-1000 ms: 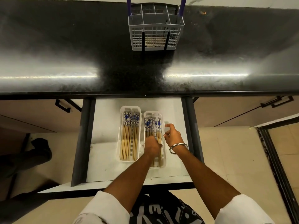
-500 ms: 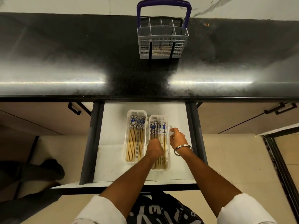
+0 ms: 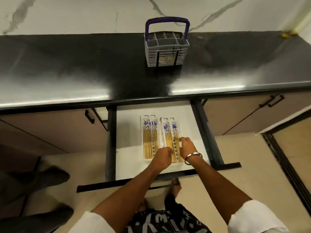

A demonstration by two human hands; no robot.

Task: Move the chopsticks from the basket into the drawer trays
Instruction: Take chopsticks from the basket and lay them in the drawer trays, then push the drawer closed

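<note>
both hands (image 3: 164,155) over right tray (image 3: 179,130) chopsticks (image 3: 170,140)

You wear a white top whose short sleeves end above the elbows, leaving both forearms bare. On your right wrist sits a plain silver metal bangle (image 3: 193,158), thin and round. Your left hand (image 3: 162,155) and right hand (image 3: 186,147) are bare, with no gloves or rings that can be made out. Below, you wear black shorts printed with white lettering-like marks, and your feet look bare.
</note>
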